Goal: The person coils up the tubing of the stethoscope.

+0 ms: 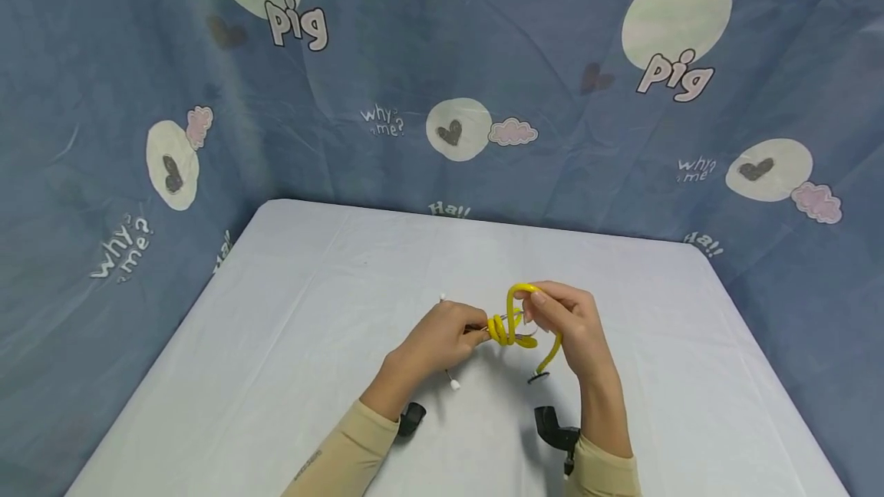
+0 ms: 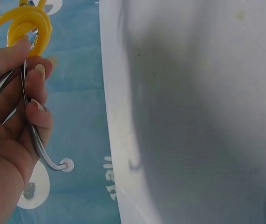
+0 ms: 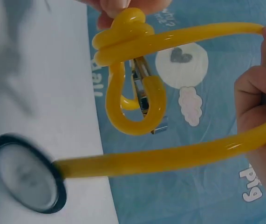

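A stethoscope with yellow tubing [image 1: 511,330] is held up over the table between both hands. My left hand [image 1: 445,336] grips its metal ear tubes [image 2: 39,144]; a white eartip [image 2: 67,164] pokes out below the fingers. Beside that grip the tubing is wound in several coils [image 3: 123,39] around the folded part of the stethoscope. My right hand [image 1: 572,324] pinches the loose run of tubing, drawn out in an arc from the coils. From the right hand the tube end hangs with the round, dark-rimmed chest piece [image 3: 28,175].
A white-covered table [image 1: 331,328] lies below. Behind it and at the sides hangs a blue printed curtain [image 1: 387,60]. Black curved pieces [image 1: 552,429] sit by the forearms, close to the beige sleeves [image 1: 348,451].
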The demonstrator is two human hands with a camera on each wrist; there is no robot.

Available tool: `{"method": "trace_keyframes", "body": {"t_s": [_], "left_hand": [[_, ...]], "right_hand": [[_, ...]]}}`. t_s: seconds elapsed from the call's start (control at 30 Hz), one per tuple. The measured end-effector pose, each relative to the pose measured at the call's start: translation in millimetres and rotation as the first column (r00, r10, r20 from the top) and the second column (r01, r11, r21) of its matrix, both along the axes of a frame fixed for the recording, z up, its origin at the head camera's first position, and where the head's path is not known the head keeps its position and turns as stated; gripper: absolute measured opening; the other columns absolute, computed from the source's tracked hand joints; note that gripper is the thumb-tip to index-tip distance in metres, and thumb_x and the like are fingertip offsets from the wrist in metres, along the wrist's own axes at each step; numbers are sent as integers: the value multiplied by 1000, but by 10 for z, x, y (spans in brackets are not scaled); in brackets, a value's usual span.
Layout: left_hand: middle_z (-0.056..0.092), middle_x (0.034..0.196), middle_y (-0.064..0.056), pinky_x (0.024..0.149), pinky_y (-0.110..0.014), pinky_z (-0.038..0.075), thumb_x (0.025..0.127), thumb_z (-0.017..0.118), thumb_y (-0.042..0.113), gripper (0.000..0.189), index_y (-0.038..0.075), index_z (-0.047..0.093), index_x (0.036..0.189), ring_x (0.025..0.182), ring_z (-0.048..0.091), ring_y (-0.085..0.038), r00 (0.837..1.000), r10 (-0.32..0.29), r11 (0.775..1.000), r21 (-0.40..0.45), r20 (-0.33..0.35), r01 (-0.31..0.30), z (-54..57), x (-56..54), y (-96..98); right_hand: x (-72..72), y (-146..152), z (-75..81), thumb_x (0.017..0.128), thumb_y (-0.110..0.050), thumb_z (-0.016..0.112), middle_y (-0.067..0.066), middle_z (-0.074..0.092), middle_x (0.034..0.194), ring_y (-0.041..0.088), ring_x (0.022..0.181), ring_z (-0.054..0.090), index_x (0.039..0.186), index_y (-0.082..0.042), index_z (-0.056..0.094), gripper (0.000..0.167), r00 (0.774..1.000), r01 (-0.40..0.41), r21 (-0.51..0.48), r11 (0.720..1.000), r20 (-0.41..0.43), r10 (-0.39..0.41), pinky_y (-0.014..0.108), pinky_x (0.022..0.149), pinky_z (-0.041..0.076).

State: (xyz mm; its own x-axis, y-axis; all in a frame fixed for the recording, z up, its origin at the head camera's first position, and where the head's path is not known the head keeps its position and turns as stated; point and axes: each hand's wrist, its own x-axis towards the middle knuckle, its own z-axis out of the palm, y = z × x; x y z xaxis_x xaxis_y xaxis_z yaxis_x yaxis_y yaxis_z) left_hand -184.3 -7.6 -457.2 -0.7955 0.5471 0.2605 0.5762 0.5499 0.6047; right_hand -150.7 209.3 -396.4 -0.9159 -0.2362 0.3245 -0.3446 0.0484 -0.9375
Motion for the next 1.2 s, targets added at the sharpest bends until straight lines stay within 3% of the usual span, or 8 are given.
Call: {"method": "trace_keyframes", "body": {"t_s": [0.2, 0.37, 0.63, 0.8, 0.97, 1.07, 1.2], "left_hand": [[54, 65, 13, 56, -18, 36, 94, 69, 28, 16, 17, 74, 83, 58, 44, -2, 999, -43, 999, -1, 9, 43, 47, -7, -68], [59, 69, 15, 58, -19, 39, 93, 70, 25, 13, 18, 73, 82, 61, 46, -3, 996, -94, 995, -28, 2, 94, 70, -4, -72], [57, 70, 13, 60, -15, 38, 95, 68, 21, 15, 17, 70, 81, 62, 45, 0, 969, -248, 968, -41, 2, 248, -6, 27, 38], [57, 70, 14, 59, -15, 39, 92, 71, 19, 12, 17, 71, 81, 60, 45, 1, 970, -244, 970, -19, -8, 244, 56, 42, 17], [59, 73, 13, 60, -14, 39, 93, 70, 21, 9, 17, 73, 86, 62, 45, 3, 942, -337, 941, 15, -10, 337, 117, 66, 21], [60, 74, 12, 60, -14, 40, 94, 69, 20, 8, 17, 74, 88, 63, 46, 3, 926, -377, 925, 52, -1, 376, 136, 75, 29], [63, 75, 12, 61, -14, 41, 94, 69, 19, 7, 19, 75, 89, 63, 47, 2, 920, -392, 917, 95, 29, 387, 142, 80, 29]], "right_hand": [[-26, -49, -17, 101, -10, 54, 8, 61, 73, 19, 52, 33, 103, 1, 71, 21, 999, 21, 40, 999, -29, -20, 31, 48, 29], [-11, -46, -22, 100, -10, 57, 5, 60, 75, 15, 63, 47, 107, -2, 72, 19, 993, 121, 116, 986, -31, -118, 28, 57, 38], [-95, -113, -59, 98, -4, 56, 11, 62, 73, 16, 66, 53, 96, -5, 76, 20, 922, 369, 69, 927, -156, -355, 27, 62, 39], [-116, -98, -65, 97, -3, 58, 12, 67, 75, 15, 72, 59, 93, -8, 77, 20, 894, 422, 57, 905, -189, -406, 25, 66, 42], [-100, -109, -35, 97, 3, 55, 19, 68, 76, 20, 73, 61, 93, 1, 76, 21, 884, 435, 80, 897, -225, -409, 21, 67, 46], [-57, -142, 50, 96, 7, 53, 22, 68, 76, 17, 68, 58, 92, 5, 75, 22, 878, 443, 92, 892, -244, -412, 21, 60, 43], [-17, -174, 136, 95, 10, 52, 22, 68, 77, 10, 59, 47, 90, 3, 75, 24, 878, 454, 98, 886, -217, -426, 24, 49, 33]]}}
